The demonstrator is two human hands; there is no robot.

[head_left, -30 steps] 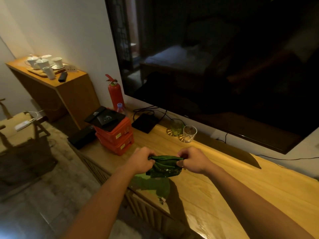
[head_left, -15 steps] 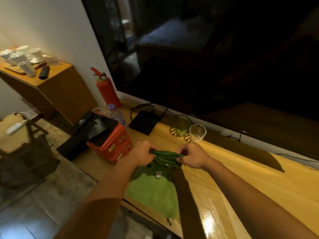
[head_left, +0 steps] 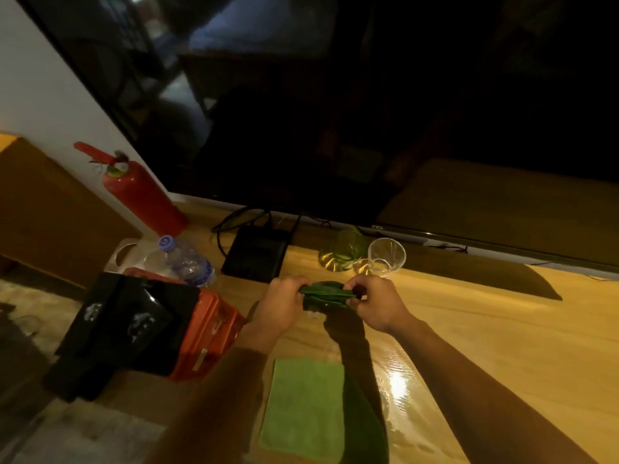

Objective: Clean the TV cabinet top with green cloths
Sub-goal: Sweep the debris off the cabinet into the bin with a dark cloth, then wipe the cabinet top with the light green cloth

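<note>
Just in front of the clear glass (head_left: 386,256), the left hand (head_left: 279,308) and right hand (head_left: 378,304) pinch opposite ends of a bunched dark green cloth (head_left: 325,294). It looks soft and light, best gripped by its edges. A second green cloth (head_left: 304,406) lies flat nearer me.

Right side: cabinet top (head_left: 502,329) lies bare, open to a hand.
Back edge: two glasses (head_left: 385,256) and a black box (head_left: 258,252) stand under the TV (head_left: 368,112).
Left end: orange cases (head_left: 207,333), bottle (head_left: 187,259).
Front edge: flat green cloth (head_left: 304,403).
</note>
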